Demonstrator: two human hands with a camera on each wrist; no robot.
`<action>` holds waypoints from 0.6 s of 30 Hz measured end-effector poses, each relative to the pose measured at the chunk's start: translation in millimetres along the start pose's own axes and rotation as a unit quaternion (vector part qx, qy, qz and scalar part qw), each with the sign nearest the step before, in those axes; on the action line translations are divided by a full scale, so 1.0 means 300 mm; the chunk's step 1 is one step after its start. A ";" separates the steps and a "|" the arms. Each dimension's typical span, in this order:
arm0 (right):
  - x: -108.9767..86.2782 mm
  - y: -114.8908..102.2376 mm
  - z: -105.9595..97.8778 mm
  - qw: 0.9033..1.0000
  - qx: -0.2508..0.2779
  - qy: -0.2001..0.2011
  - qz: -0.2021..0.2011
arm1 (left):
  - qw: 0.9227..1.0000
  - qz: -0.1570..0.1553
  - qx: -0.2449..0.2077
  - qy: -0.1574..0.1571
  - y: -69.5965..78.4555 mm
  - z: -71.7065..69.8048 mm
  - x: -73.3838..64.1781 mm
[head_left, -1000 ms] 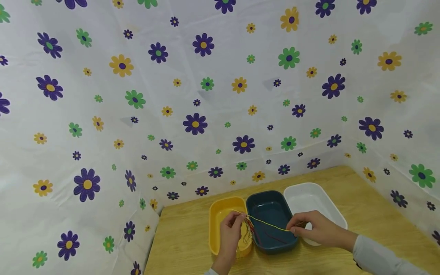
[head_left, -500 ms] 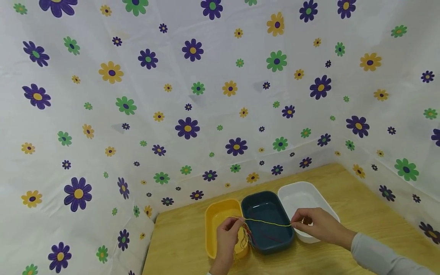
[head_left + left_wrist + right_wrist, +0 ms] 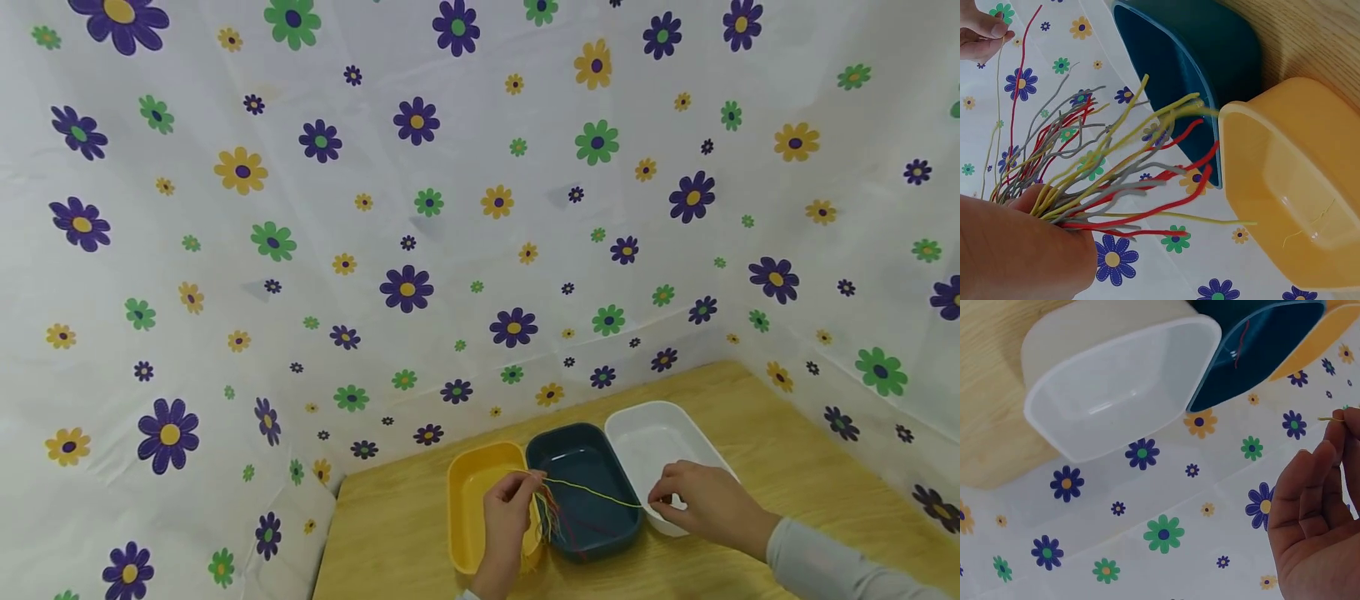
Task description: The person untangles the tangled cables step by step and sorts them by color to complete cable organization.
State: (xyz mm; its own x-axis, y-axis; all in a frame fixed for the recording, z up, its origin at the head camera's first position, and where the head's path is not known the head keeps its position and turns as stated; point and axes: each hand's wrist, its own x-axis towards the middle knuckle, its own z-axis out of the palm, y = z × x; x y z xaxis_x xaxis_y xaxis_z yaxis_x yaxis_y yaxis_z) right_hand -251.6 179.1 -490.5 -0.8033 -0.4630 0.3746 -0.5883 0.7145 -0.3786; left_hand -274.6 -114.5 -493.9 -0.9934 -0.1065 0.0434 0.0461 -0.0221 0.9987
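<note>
My left hand [image 3: 506,521] grips a bundle of thin strings [image 3: 1072,203] in red, yellow and grey, above the yellow tray [image 3: 468,492]. The loose ends fan out on both sides of the fist in the left wrist view. My right hand [image 3: 705,504] is over the front of the white tray [image 3: 652,433]. Its thumb and finger pinch the end of one yellow string [image 3: 592,492], which runs across to the left hand above the dark blue tray [image 3: 577,458]. A short tip of that string shows past the right fingertips in the right wrist view.
Three trays stand side by side on the wooden table [image 3: 390,517]. A red string [image 3: 1241,345] lies in the dark blue one, and a yellow string piece [image 3: 1310,228] in the yellow one. Flower-patterned sheeting [image 3: 450,250] rises behind and along both sides.
The head view has shifted. My right hand has moved slightly right and down, still pinching the yellow string. The left hand keeps its grip on the bundle, whose hanging ends have swung a little.
</note>
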 end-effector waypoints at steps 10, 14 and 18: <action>-0.020 0.026 0.004 0.988 0.020 0.087 0.124 | 0.999 0.013 -0.033 -0.007 -0.019 0.020 -0.029; -0.013 0.037 0.001 0.985 0.038 0.072 0.151 | 0.999 0.011 -0.041 0.003 -0.020 0.032 -0.045; -0.010 0.049 -0.010 0.988 0.032 0.059 0.138 | 0.999 0.007 -0.030 0.012 -0.022 0.041 -0.042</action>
State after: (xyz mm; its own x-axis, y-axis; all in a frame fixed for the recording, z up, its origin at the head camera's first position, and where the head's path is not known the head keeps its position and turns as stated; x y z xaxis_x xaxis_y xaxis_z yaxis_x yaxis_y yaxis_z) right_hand -257.7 192.6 -494.7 -0.9195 -0.1881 0.3452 -0.3565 0.7689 -0.5308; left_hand -263.6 -100.8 -500.6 -0.9899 -0.1300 0.0559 0.0667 -0.0799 0.9946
